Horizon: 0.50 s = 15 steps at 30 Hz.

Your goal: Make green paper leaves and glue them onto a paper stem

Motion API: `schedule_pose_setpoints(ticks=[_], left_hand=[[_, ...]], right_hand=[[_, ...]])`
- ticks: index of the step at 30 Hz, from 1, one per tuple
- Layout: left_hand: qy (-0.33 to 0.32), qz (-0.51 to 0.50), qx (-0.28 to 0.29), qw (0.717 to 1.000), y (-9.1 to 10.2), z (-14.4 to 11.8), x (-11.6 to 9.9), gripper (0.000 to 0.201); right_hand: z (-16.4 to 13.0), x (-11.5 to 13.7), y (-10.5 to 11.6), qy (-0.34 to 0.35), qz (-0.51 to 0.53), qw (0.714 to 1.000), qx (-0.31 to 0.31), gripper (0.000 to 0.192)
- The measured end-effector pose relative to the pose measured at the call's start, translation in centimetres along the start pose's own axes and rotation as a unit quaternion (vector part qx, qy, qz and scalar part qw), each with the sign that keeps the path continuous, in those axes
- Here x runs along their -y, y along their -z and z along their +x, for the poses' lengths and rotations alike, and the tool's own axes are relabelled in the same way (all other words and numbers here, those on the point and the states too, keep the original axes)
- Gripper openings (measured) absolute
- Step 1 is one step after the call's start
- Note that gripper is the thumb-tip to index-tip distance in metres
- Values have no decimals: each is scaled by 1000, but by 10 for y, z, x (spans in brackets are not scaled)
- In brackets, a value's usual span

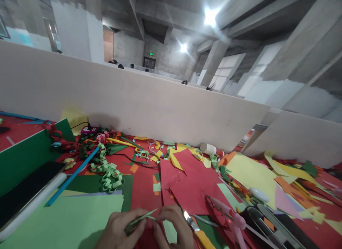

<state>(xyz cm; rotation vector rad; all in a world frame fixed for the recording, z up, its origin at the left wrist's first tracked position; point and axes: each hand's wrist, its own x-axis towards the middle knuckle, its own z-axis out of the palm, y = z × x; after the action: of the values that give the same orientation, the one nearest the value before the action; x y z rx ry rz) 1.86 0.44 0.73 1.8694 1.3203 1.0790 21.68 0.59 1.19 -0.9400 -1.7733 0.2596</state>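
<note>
Green paper strip pinched between two hands low over a red table.
Head view: the left hand and right hand meet at the bottom edge, fingertips closed on the thin folded strip, which runs between them, tilted slightly up to the right; just right of the right hand lies a yellow-handled craft knife, then pink scissors; a light green sheet lies to the left; a green paper chain and a blue stick lie further back; red paper sheets cover the middle; a white partition stands behind.
</note>
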Motion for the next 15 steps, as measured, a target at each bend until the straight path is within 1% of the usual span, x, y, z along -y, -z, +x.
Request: schedule_pose_setpoints(ticks=[3,5,8,11,13,15], left_hand=[[20,-3,15,1000,1,2,-4,19],[27,-5,26,999,2,4,-5,19],[47,-45,43,997,3,6,-6,22],[66,-95,60,991,3,9,-9,24],[60,-111,60,990,3,10,-11,24],[50,-120,60,990,3,11,-11,23]], right_hand=[[1,0,4,27,-26,999,24,26],[2,2,5,30,-34,999,26,26],[2,5,3,43,-36,998,22,28],[1,7,-4,63,-43,997,-15,28],[-1,8,-10,65,-55,995,-48,26],[-2,11,-14,59,-59,995,-57,26]])
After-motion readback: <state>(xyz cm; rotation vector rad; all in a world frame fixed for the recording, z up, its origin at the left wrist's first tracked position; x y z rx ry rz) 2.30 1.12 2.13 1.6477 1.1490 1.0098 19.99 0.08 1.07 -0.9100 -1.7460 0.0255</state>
